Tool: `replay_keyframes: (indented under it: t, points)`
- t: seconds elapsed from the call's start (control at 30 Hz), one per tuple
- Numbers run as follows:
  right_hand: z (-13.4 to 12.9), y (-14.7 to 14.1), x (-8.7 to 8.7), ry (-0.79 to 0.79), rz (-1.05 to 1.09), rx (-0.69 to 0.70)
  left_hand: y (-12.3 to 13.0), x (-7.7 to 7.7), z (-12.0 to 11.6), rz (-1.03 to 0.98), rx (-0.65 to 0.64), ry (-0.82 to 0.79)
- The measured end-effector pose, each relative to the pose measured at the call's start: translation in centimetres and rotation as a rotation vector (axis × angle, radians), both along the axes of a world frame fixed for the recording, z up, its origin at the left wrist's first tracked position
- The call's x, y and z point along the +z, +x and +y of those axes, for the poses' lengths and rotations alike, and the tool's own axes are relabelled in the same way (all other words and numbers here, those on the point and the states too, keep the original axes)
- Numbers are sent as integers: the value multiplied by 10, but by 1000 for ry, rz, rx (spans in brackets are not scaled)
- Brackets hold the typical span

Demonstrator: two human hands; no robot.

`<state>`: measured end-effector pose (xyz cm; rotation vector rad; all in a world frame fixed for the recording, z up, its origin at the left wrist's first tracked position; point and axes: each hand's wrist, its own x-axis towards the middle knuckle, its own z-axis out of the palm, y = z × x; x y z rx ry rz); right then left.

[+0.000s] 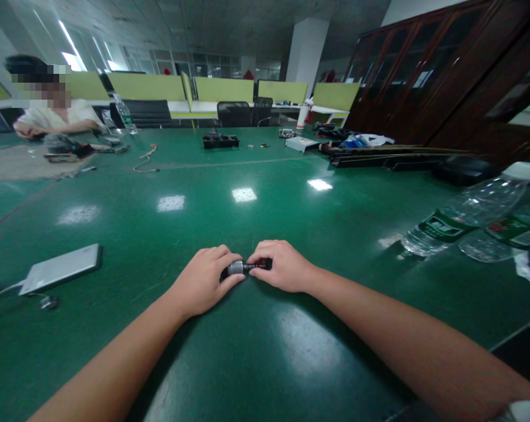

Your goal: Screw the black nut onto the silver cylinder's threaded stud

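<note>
Low over the green table (194,217), a small silver cylinder with a thin dark ribbed shaft (236,268) spans the gap between my hands; its exact kind is unclear. My left hand (207,275) is closed around the cylinder end, thumb in front and fingers behind. On the shaft's other end, the thumb and fingers of my right hand (285,266) are pinched together. The shaft's far end is partly hidden inside my right hand. Both hands rest at or just above the tabletop.
At left lie a grey power bank (63,271) with a cable and a small metal piece (48,302). Water bottles (449,225) stand at right. Farther back are a black tray-like part (221,140), long dark strips (370,157) and a seated person (58,120).
</note>
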<state>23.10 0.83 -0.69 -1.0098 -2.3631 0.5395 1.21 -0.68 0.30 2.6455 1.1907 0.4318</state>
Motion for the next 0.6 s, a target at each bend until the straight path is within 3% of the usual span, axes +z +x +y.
replay_keyframes:
  t: [0.6]
  points:
    - [0,4,3,-29,-3,-17,-1,-1,0,-15,11,13]
